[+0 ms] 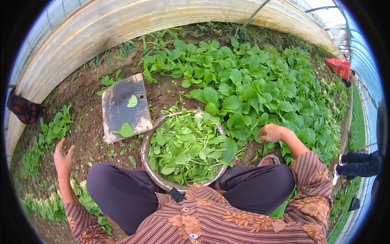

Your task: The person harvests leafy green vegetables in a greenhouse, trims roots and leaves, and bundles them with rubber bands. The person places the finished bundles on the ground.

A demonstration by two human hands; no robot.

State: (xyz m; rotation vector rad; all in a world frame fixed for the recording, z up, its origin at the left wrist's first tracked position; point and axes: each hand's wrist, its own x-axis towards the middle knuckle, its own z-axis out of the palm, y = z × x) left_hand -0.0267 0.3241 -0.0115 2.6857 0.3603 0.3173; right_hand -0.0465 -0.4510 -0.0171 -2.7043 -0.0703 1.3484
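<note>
A round metal basin (pixel 145 149) heaped with loose green leaves (pixel 186 143) stands between my bent knees. My left hand (pixel 64 157) is raised over the soil to the left of my knee, its fingers apart and nothing in it. My right hand (pixel 269 133) has its fingers curled down at the near edge of the growing leafy greens (pixel 259 88), right of the basin; whether it holds anything is hidden. Beyond the basin to the left, a worn flat board (pixel 123 103) with a small hole lies on the soil, with two loose leaves on it.
Pulled greens (pixel 53 204) lie in rows at lower left. A dark red and black cloth item (pixel 24 106) is at the far left. Plastic sheeting (pixel 122 27) walls the far side. A red bag (pixel 338 67) is at upper right; another person's legs (pixel 358 164) are at the right.
</note>
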